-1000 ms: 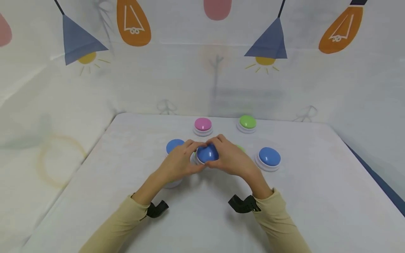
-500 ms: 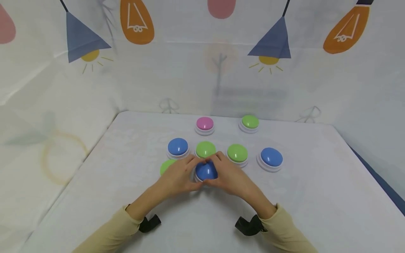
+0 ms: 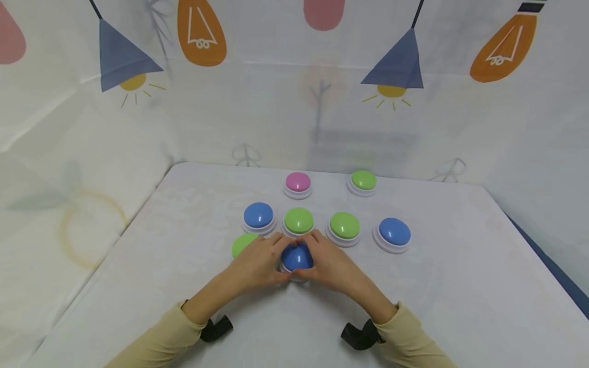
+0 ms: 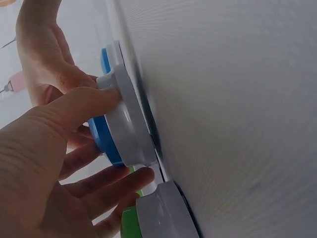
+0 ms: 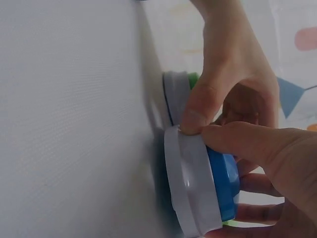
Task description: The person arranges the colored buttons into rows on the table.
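A blue dome push button [image 3: 298, 257] on a white round base is gripped between both hands near the middle of the table. My left hand [image 3: 259, 261] holds its left side, thumb on the near side of the white base [image 4: 130, 124]. From the right, my right hand [image 3: 332, 263] pinches it likewise, its thumb beside the left thumb in the right wrist view. The base [image 5: 193, 186] is close to the tabletop; whether it touches, I cannot tell. Partly covered by my left hand is a green button [image 3: 244, 243]. Just behind the held one stands another green button [image 3: 298, 220].
Further buttons stand on the white table [image 3: 460, 286]: a blue one [image 3: 258, 215] at left, a green one [image 3: 344, 225] and a blue one [image 3: 394, 231] at right. At the back are a pink button [image 3: 297, 181] and a green button [image 3: 364, 179]. A printed curtain [image 3: 276, 112] hangs behind.
Both hands have drawn the blue button towards the person and lower in view, uncovering the green buttons behind it. Over the last half second the movement is slight.
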### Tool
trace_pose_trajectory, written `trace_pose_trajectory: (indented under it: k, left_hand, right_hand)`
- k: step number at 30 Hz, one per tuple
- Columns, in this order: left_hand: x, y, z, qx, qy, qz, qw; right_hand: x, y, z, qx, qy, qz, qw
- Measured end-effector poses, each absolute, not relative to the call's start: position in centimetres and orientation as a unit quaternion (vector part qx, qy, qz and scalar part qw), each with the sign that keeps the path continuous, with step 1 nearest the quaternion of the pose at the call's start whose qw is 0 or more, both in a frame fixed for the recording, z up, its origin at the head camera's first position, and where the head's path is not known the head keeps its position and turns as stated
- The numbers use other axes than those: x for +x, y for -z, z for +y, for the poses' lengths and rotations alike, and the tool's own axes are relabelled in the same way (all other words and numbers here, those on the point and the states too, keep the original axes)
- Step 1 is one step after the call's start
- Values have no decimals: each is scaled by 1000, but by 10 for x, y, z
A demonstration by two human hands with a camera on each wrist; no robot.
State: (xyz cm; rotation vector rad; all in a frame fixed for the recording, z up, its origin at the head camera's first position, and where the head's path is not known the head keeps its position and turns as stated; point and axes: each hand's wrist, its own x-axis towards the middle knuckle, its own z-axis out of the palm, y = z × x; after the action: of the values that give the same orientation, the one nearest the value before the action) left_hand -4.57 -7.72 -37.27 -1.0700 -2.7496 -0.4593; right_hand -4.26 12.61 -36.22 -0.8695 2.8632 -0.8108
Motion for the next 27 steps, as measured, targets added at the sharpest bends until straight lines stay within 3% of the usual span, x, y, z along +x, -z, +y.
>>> trace_pose_trajectory:
  k: [27]
  left_hand:
    - [-45, 376, -78, -363, 126, -921, 66]
  right_hand:
    - [-42, 369, 122, -261, 246, 933, 28]
